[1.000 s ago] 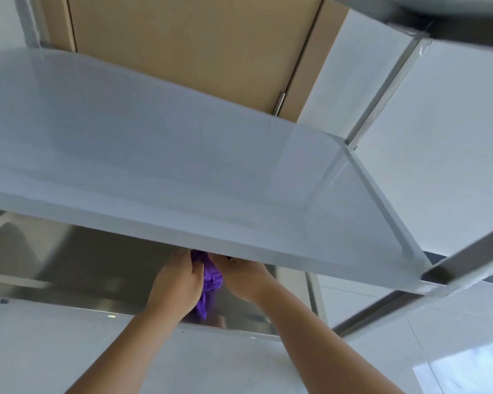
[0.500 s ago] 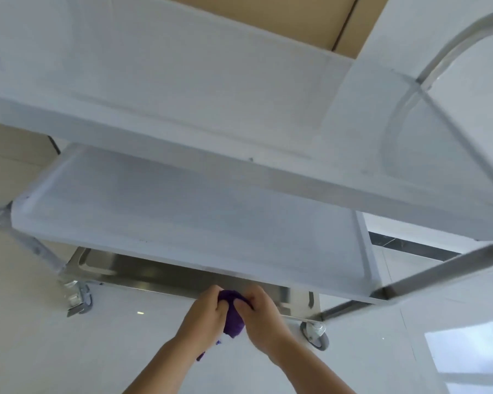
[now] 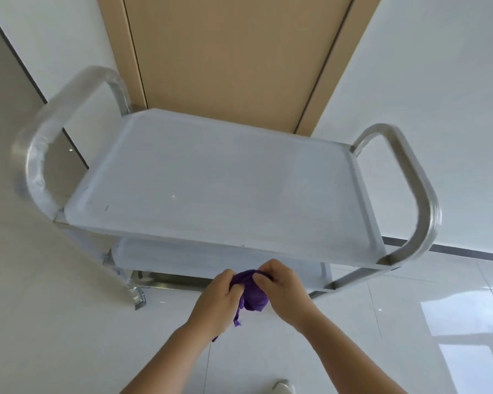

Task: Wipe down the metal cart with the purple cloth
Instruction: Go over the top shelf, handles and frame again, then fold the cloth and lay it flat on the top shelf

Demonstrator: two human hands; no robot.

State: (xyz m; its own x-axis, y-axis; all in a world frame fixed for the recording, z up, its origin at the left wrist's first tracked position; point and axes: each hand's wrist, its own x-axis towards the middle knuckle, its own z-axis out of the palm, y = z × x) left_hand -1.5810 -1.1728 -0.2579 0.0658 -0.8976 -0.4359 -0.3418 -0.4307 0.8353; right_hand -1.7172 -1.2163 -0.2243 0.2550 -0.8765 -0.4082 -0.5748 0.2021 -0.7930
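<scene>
Plainly, the metal cart [image 3: 219,189] carries nothing on its top shelf: a pale, matte tray with a low raised rim and rounded corners, a few small dark specks near its left and front edges. Below it a second shelf [image 3: 182,257] of the same pale finish shows through the front opening, and under that a strip of shinier bare steel marks the lowest shelf [image 3: 171,282]; what lies further back on either cannot be seen. A looped tubular handle rises at each end, the left handle [image 3: 37,155] wrapped in clear film, the right handle [image 3: 421,200] showing bare brushed metal. One caster [image 3: 137,300] is visible under the front left corner.

The purple cloth [image 3: 252,294] is off the cart, bunched into a tight wad just in front of the top shelf's front edge, near its middle. Both hands close on it: the left hand [image 3: 219,302] grips its left side with curled fingers, the right hand [image 3: 285,291] pinches its upper edge between thumb and fingers. A thin purple tail hangs beneath the left hand.

The cart stands on glossy white floor tiles [image 3: 69,336] before a tan door [image 3: 234,58].
</scene>
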